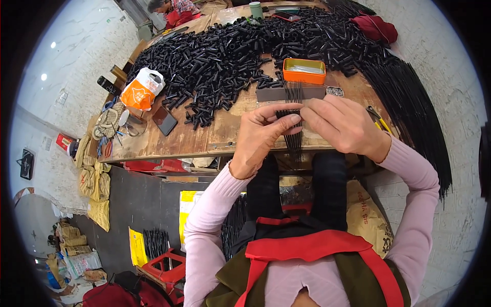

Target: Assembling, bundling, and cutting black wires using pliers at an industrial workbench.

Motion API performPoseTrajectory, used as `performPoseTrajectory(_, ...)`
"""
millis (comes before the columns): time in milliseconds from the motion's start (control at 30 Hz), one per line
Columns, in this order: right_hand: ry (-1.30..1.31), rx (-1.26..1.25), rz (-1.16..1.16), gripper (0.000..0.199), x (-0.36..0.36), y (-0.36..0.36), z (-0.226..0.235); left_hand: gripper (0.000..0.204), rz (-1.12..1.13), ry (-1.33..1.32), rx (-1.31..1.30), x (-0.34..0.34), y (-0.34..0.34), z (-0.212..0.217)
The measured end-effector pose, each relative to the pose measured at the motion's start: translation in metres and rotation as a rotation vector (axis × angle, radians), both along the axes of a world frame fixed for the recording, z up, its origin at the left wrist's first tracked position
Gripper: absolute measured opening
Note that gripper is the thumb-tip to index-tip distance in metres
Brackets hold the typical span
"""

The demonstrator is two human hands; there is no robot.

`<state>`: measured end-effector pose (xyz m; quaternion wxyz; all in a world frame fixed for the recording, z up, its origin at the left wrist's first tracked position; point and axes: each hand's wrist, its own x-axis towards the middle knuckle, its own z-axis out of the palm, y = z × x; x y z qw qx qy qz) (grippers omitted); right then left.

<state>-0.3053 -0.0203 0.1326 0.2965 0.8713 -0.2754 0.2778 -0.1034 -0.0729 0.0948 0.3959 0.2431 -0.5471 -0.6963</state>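
Between thumb and fingers my left hand [263, 130] pinches a row of thin black rods [293, 143], held upright in the picture over the table's near edge. My right hand [340, 123] is closed beside it, its fingertips meeting the rods near the left thumb. Whatever those fingertips pinch is too small to make out. Just beyond the hands lies a flat grey bar [270, 95]. Behind it stands an orange tin [305, 78] with thin pale pieces inside, and a small box of tiny metal parts [335, 92] sits to the right.
A wide heap of short black tubes [220, 56] covers the far table. Long black rods [409, 112] hang over the right edge, near yellow-handled pliers [381, 122]. On the left lie a phone [164, 121] and an orange-white bag [143, 89]. Another person [176, 7] sits at the far left.
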Motion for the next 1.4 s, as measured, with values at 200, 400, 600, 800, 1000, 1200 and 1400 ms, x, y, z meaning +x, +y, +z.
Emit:
performPoseTrajectory(200, -0.043, 0.018, -0.136, 0.045, -0.022, 0.009, -0.002, 0.023, 0.041, 0.050, 0.064, 0.004, -0.003, -0.001)
performPoseTrajectory(400, -0.076, 0.131, -0.170, 0.045, -0.022, 0.017, 0.005, 0.025, -0.018, 0.022, 0.042, 0.005, -0.003, -0.002)
performPoseTrajectory(600, -0.163, 0.216, -0.073, 0.041, -0.021, 0.015, 0.003, 0.032, -0.117, 0.027, 0.003, 0.011, -0.004, -0.006)
performPoseTrajectory(800, -0.136, 0.223, -0.047, 0.041, -0.019, 0.015, 0.002, 0.031, -0.123, 0.061, 0.037, 0.014, -0.005, -0.005)
performPoseTrajectory(1000, -0.067, 0.183, -0.112, 0.043, -0.022, 0.021, 0.000, 0.031, -0.161, 0.074, 0.051, 0.015, -0.005, -0.006)
performPoseTrajectory(1200, -0.127, 0.272, -0.061, 0.045, -0.023, 0.022, 0.000, 0.037, -0.227, 0.043, 0.024, 0.017, -0.007, -0.008)
performPoseTrajectory(1400, -0.175, 0.274, 0.013, 0.047, -0.006, 0.017, 0.002, 0.032, -0.202, 0.016, 0.029, 0.014, -0.006, -0.007)
